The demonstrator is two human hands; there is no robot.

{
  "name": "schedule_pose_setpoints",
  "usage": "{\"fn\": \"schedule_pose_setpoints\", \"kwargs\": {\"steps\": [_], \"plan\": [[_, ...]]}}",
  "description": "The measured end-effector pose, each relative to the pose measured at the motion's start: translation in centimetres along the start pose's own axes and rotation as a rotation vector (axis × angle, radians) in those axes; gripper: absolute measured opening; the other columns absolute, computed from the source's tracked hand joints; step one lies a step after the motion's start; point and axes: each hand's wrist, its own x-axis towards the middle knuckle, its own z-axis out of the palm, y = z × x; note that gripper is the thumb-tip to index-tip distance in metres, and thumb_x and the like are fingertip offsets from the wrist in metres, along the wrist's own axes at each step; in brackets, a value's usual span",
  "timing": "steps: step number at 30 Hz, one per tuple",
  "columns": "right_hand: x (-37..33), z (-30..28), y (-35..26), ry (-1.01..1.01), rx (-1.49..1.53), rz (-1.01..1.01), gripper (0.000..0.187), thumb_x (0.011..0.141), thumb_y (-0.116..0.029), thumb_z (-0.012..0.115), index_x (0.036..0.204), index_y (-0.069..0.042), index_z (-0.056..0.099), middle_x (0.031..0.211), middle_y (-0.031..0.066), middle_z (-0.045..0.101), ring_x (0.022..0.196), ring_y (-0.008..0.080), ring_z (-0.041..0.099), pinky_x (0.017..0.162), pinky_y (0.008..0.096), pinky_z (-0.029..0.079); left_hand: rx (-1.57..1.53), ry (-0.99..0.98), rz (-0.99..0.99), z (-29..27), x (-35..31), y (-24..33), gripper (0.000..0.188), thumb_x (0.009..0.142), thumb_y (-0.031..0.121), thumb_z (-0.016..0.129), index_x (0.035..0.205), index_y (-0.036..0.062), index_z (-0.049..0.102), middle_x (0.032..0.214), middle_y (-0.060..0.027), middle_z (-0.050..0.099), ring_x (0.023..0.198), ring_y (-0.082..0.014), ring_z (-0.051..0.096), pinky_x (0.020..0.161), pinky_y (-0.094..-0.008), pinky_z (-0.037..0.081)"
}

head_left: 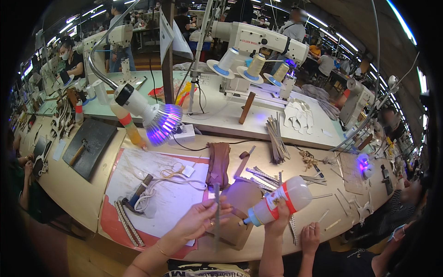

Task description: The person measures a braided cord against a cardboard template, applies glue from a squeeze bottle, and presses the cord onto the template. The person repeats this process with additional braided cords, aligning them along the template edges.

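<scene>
My left hand (201, 222) pinches a thin grey strip (217, 203), which stands roughly upright between thumb and fingers. My right hand (276, 225) is wrapped around a clear plastic squeeze bottle (301, 193) with a red and white label and a blue nozzle. The bottle is tilted, its nozzle low and pointing left toward the strip, with a gap between them. Under both hands lies a brown board or sheet (243, 196), partly covered by them. Left of my left hand, a hammer (137, 194) rests on a white, stained work sheet (124, 173).
A lamp (159, 121) hangs over the table's left half. Braided strips (127, 224), brown leather pieces (218, 161) and a bundle of thin strips (276, 141) lie about. Sewing machines (258, 39) stand behind. A co-worker's hand (310, 236) rests close on my right.
</scene>
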Motion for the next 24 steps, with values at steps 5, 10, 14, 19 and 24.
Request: {"fn": "schedule_pose_setpoints", "kwargs": {"steps": [5,10,14,19,24], "plan": [[-3.0,-4.7,-2.4,0.318,-0.1,-0.102,0.055,0.077,-0.003,0.063,0.128,0.003,0.044,0.113,0.0163,0.057,0.097,0.0279,0.063,0.08,0.0453,0.057,0.389,-0.152,-0.094,3.3,-0.4,-4.5,0.035,0.099,0.016,0.051,0.129,-0.0009,0.054,0.118,-0.0087,0.061,0.105,-0.0139,0.059,0.093,-0.0325,0.05],[-6.4,-10.8,-7.7,0.342,-0.185,-0.337,0.049,0.084,-0.008,0.06,0.128,0.006,0.043,0.115,0.0174,0.056,0.101,0.0285,0.06,0.088,0.0433,0.053,0.623,-0.43,-0.151,5.4,2.6,-11.3,0.024,0.095,0.014,0.06,0.111,-0.0028,0.066,0.092,-0.0018,0.069,0.082,-0.0058,0.06,0.073,-0.0235,0.052],[-8.8,-14.4,-9.6,0.427,-0.487,-0.331,0.044,0.085,-0.01,0.062,0.124,0.006,0.048,0.117,0.0159,0.056,0.101,0.0255,0.059,0.089,0.0399,0.05,1.01,-0.364,-0.063,6.0,6.3,-16.3,0.017,0.09,0.007,0.062,0.102,-0.0036,0.069,0.077,-0.0039,0.069,0.067,-0.0057,0.059,0.063,-0.0248,0.051],[-8.3,-15.8,-7.2,0.238,-0.824,-0.321,0.048,0.074,-0.008,0.077,0.114,0.009,0.057,0.116,0.0163,0.061,0.105,0.0223,0.06,0.092,0.0345,0.046,1.285,-0.276,0.204,6.5,10.2,-18.3,0.02,0.086,0.007,0.063,0.101,-0.0048,0.069,0.08,-0.0177,0.071,0.066,-0.0193,0.067,0.063,-0.0319,0.053],[-6.6,-15.7,-4.3,0.15,-0.978,-0.453,0.044,0.07,-0.015,0.083,0.102,0.007,0.064,0.097,0.015,0.069,0.088,0.0217,0.068,0.082,0.0336,0.052,1.299,-0.166,0.151,5.8,11.3,-18.5,0.019,0.088,0.007,0.061,0.1,-0.0064,0.069,0.075,-0.0151,0.069,0.065,-0.0166,0.065,0.063,-0.0304,0.052]]}}
